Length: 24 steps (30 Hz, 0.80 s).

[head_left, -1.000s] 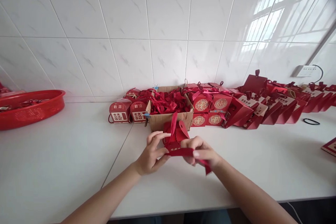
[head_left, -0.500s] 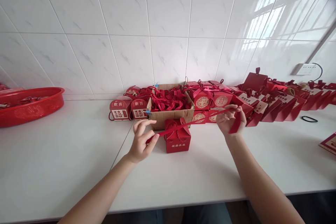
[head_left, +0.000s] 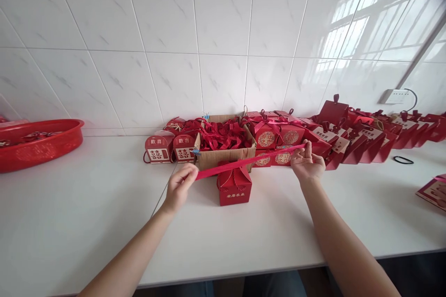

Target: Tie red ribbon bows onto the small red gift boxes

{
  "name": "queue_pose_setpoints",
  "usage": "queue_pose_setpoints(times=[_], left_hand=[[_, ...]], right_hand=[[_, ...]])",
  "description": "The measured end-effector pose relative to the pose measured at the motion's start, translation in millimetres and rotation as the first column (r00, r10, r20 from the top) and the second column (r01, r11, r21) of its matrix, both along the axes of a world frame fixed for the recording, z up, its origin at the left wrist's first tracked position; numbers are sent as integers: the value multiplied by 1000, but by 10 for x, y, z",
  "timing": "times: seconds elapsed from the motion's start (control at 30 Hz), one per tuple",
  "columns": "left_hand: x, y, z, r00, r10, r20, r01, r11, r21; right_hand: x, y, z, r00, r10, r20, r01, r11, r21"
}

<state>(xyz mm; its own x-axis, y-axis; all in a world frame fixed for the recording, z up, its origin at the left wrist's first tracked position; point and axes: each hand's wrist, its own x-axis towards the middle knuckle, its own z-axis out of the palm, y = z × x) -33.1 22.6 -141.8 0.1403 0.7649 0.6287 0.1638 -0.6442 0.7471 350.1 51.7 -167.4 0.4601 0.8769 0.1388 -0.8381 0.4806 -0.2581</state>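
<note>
A small red gift box (head_left: 234, 185) with gold lettering stands on the white table (head_left: 87, 213) in front of me. Just above it a red ribbon (head_left: 249, 161) is stretched taut. My left hand (head_left: 179, 189) pinches the ribbon's left end. My right hand (head_left: 305, 163) pinches its right end, slightly higher. Neither hand touches the box.
Behind the box sits a cardboard carton (head_left: 223, 153) full of red ribbons. Finished red gift boxes (head_left: 277, 141) and two rounded boxes (head_left: 169, 148) flank it; red paper bags (head_left: 362, 137) line the wall to the right. A red basin (head_left: 36, 141) is far left, a black hair tie (head_left: 403, 160) right.
The box has been set down on the table. My hands have moved apart and pulled the ribbon straight above it; the loose right end is now drawn in.
</note>
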Motion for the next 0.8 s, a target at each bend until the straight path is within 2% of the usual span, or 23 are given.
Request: queue_pose_setpoints(times=[0.03, 0.1, 0.17, 0.23, 0.3, 0.37, 0.5, 0.6, 0.67, 0.7, 0.77, 0.8], left_hand=[[-10, 9, 17, 989, -84, 121, 95, 991, -89], [-34, 22, 61, 904, -214, 370, 292, 941, -169], [-67, 29, 113, 779, -284, 559, 448, 876, -179], [-111, 34, 160, 676, -302, 672, 547, 817, -183], [-158, 39, 192, 609, -305, 732, 604, 776, -179], [-197, 48, 205, 548, -297, 782, 629, 763, -151], [-236, 82, 209, 430, -216, 876, 634, 764, -123], [-251, 119, 230, 381, -151, 912, 612, 780, -127], [-288, 142, 253, 393, -141, 909, 579, 805, -126], [-323, 151, 261, 432, -146, 890, 545, 828, -129], [-433, 167, 258, 611, -153, 777, 429, 889, -163], [-504, 174, 241, 746, -127, 654, 331, 922, -199]], right_hand=[[2, 0, 6, 1000, -1, 16, 1, 1000, -15], [8, 4, 19, 1000, -14, 22, 15, 999, -34], [14, 13, 29, 1000, -26, 5, 26, 999, -44], [13, 22, 31, 1000, -19, -13, 19, 998, -64], [6, 25, 29, 1000, 13, -12, -14, 997, -70], [-6, 24, 21, 998, 56, 15, -55, 997, -50], [-41, 40, -14, 983, 156, 94, -152, 987, -53], [-79, 73, -42, 966, 219, 136, -205, 973, -108], [-102, 85, -40, 962, 228, 153, -211, 970, -121], [-112, 82, -29, 964, 217, 157, -200, 973, -115], [-128, 57, 2, 972, 185, 147, -176, 982, -72], [-136, 38, 18, 974, 181, 134, -178, 983, -35]])
